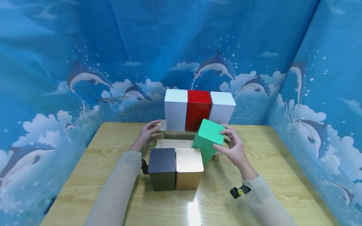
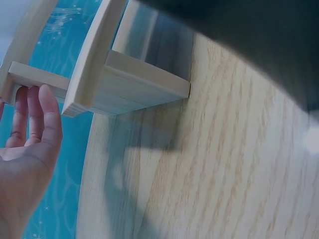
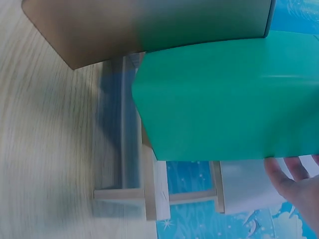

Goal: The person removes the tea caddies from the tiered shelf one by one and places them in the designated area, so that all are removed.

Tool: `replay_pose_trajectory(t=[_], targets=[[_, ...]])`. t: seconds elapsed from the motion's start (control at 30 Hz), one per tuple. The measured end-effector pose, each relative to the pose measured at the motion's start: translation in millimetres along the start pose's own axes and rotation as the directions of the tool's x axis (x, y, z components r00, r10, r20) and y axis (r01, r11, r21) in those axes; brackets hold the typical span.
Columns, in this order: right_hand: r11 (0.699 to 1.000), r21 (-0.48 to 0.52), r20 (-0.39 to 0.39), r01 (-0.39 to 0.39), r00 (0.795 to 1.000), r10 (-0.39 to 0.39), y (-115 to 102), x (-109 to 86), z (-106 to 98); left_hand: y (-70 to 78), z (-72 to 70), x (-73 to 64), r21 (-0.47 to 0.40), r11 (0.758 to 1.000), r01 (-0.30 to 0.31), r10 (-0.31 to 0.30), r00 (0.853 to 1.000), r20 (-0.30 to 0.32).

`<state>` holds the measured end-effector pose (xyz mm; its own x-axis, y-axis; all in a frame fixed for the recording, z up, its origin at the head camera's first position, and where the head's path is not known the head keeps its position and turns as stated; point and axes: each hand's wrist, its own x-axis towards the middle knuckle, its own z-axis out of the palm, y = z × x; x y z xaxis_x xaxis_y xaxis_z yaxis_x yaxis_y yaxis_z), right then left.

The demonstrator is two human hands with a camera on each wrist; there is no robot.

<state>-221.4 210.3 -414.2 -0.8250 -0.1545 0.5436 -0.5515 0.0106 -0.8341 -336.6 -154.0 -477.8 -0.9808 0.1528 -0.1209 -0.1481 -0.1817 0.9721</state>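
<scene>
Evidently, my right hand (image 1: 233,146) pinches the green box (image 1: 207,141) at its three-o'clock side, probably because neighbours crowd the other. It tilts over the wooden rack (image 1: 172,143); towards nine, my left hand (image 1: 145,133), fingers extended, touches the rack's end, seemingly steadying it. White boxes (image 1: 176,111) flank the red box (image 1: 198,111) at eleven; the wood-grain table (image 1: 158,207) meets dolphin-print sheeting (image 1: 141,37).

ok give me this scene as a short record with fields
left hand: touches left end of pale wooden stepped stand
right hand: holds green rectangular box, tilted
upper level, left to right: left white rectangular box, red rectangular box, right white rectangular box
in front: dark grey rectangular box beside gold rectangular box
surface: pale wood-grain table
backdrop: blue dolphin-print sheet
</scene>
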Motion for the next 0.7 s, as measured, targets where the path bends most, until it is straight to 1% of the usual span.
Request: replay_pose_trajectory(t=[0.3, 0.5, 0.57, 0.7], targets=[[1.000, -0.001, -0.021, 0.023, 1.000, -0.023, -5.7, -12.6, -15.7, 0.0, 0.6, 1.0, -0.005, 1.000, -0.005, 0.005, 1.000, 0.006], [0.998, -0.026, -0.024, 0.051, 0.998, -0.052, -8.3, -25.4, -24.9, 0.4, -0.3, 0.9, -0.004, 1.000, -0.006, 0.006, 1.000, 0.008], [0.998, -0.031, -0.018, 0.055, 0.998, -0.056, -10.3, -29.8, -27.6, 0.9, -0.3, 0.9, -0.006, 1.000, -0.001, 0.001, 1.000, 0.001], [0.998, -0.031, 0.008, 0.063, 0.998, -0.063, -15.2, -38.7, -31.4, 2.7, 0.4, 1.4, 0.031, 0.999, 0.017, -0.017, 1.000, -0.011]])
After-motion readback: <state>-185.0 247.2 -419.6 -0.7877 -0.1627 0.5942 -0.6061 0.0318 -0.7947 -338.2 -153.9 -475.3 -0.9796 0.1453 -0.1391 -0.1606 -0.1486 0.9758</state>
